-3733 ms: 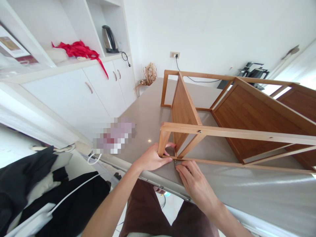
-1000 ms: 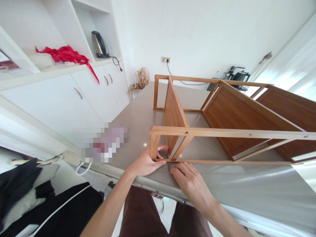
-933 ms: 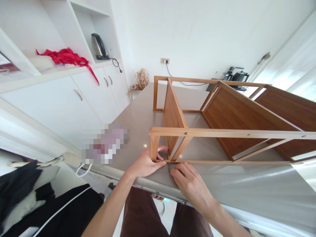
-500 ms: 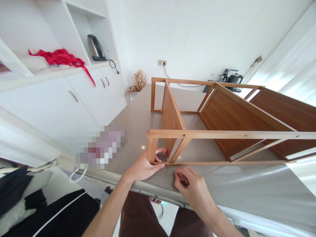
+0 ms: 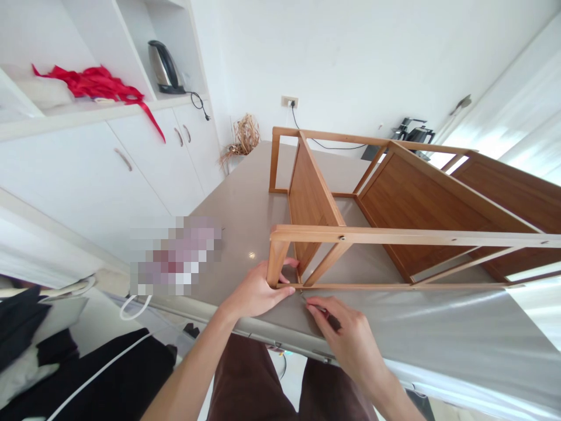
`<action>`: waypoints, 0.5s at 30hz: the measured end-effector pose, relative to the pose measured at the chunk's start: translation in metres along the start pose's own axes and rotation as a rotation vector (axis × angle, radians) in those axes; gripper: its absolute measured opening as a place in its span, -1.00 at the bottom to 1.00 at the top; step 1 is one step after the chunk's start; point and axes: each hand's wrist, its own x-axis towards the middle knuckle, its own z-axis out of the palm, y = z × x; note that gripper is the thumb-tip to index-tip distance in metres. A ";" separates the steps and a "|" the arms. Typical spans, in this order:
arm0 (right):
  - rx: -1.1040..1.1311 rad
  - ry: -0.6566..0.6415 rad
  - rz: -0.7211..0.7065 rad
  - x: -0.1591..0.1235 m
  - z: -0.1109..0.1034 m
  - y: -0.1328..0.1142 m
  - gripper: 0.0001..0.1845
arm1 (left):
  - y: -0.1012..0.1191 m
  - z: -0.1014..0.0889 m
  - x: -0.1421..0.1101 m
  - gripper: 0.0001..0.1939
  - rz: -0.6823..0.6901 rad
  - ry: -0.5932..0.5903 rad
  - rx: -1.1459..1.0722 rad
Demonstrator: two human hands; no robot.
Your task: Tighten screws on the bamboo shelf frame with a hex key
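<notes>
Evidently, panels (image 5: pixel 407 199) and an upper bolt (image 5: pixel 342 238) are fitted in the wooden shelving unit (image 5: pixel 421 235) along the near edge of the desk (image 5: pixel 243 204); a lower joint (image 5: pixel 301 286) seems unfinished. Its corner (image 5: pixel 277 263) is clasped by the curled left hand (image 5: pixel 252 295); a slim metal piece (image 5: pixel 303 299) is pinched by the right hand (image 5: pixel 348 327).

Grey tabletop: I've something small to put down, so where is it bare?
The grey tabletop is bare left of the wooden rack, between its end and the pixelated item, beyond the left hand. Another bare strip runs in front of the rack, right of the right hand. Crowded: the rack's near left corner, where both hands are.
</notes>
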 end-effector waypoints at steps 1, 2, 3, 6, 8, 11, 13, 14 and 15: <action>-0.008 0.006 -0.011 -0.001 0.000 0.002 -0.84 | 0.000 0.000 0.000 -0.55 -0.004 0.001 0.000; -0.012 0.013 -0.024 -0.002 0.001 0.003 -0.84 | 0.000 0.000 0.000 -0.55 -0.008 0.002 0.001; -0.013 0.014 -0.035 -0.003 0.002 0.005 -0.84 | 0.000 0.000 0.000 -0.55 -0.013 0.002 0.002; 0.001 -0.023 -0.042 -0.004 0.007 0.007 -0.82 | 0.000 0.000 0.000 -0.54 -0.020 0.004 -0.002; 0.014 -0.046 -0.049 -0.004 0.009 0.008 -0.82 | 0.000 0.000 0.000 -0.53 -0.020 0.003 -0.005; 0.026 -0.047 -0.077 -0.001 0.011 0.006 -0.81 | -0.001 0.000 0.000 -0.52 -0.015 0.004 -0.004; 0.028 -0.044 -0.086 0.000 0.011 0.005 -0.81 | -0.001 0.000 -0.001 -0.52 -0.007 0.007 0.000; 0.028 -0.042 -0.088 0.001 0.011 0.005 -0.80 | -0.001 0.000 -0.001 -0.52 -0.004 0.010 0.001; 0.028 -0.041 -0.087 0.001 0.011 0.005 -0.80 | -0.001 0.000 -0.001 -0.52 -0.001 0.011 0.001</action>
